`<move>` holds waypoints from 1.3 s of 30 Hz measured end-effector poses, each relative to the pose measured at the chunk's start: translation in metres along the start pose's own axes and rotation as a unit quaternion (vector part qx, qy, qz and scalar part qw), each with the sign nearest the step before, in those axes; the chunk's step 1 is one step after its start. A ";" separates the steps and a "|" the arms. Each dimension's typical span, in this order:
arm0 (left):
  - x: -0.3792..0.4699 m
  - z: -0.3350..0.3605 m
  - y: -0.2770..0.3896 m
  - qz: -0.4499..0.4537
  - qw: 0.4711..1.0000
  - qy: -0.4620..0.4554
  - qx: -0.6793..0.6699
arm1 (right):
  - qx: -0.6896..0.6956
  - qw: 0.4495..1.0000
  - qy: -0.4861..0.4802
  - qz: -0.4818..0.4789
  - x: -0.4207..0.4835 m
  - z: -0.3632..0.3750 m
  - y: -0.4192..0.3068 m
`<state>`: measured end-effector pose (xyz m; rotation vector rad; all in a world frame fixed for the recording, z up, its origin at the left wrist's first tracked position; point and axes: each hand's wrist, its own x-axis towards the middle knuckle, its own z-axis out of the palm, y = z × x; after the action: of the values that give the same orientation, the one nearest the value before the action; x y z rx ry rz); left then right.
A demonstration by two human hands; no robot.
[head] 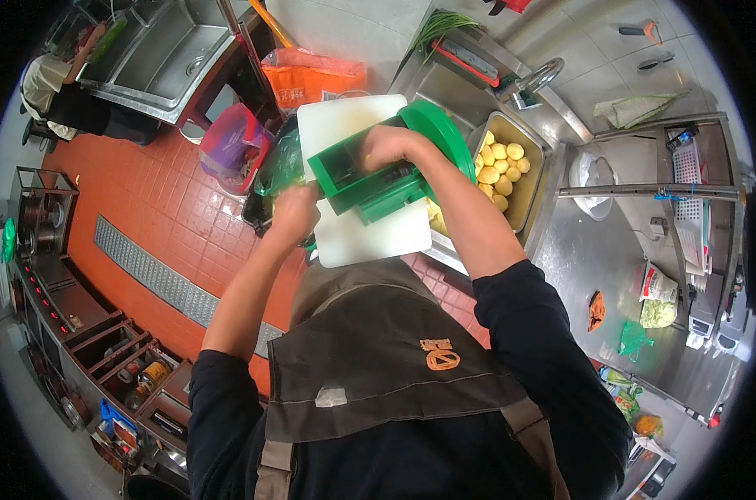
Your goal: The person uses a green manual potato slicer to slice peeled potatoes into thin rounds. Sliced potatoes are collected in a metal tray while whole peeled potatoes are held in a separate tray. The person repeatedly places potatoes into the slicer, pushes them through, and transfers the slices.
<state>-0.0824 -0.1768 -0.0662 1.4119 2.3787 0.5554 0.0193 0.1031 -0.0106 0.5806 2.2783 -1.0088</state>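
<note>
A green plastic drum vegetable slicer (443,134) with a long open hopper lies over a white cutting board (381,240) in front of me. My right hand (383,149) reaches down into the hopper; its fingertips are hidden, so what they hold cannot be told. At the slicer's left end, my left hand (295,211) is clenched around a dark handle, most of it covered by the fist. Peeled potatoes (502,167) fill part of a steel pan (531,206) just right of the slicer. More yellowish pieces (437,219) show beside the board's right edge.
A faucet (539,78) rises behind the steel sink. Left of the board stand a dark bin with a green bag (282,164) and a purple-red bucket (234,147). Steel counter (559,244) extends right. Another person (71,100) works at the far-left sink (165,59).
</note>
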 end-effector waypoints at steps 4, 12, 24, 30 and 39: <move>-0.001 0.002 0.000 0.011 1.000 0.017 -0.009 | -0.136 0.990 -0.019 0.035 0.016 0.012 -0.010; 0.001 0.009 -0.009 0.028 0.999 0.023 -0.019 | -0.144 0.981 0.108 0.069 0.002 0.025 -0.023; -0.004 -0.003 0.001 0.030 0.999 0.009 -0.036 | 0.170 0.842 0.496 -0.129 -0.181 -0.005 -0.073; -0.007 0.006 -0.010 0.022 1.000 0.002 -0.020 | 0.429 0.723 0.485 -0.241 -0.272 -0.009 -0.007; -0.010 -0.006 -0.007 0.035 0.998 -0.011 -0.045 | 0.516 0.604 0.558 0.238 -0.234 0.095 0.347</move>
<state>-0.0860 -0.1901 -0.0635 1.4595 2.2643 0.6535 0.4270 0.2088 -0.0901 2.7889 1.7275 -1.9243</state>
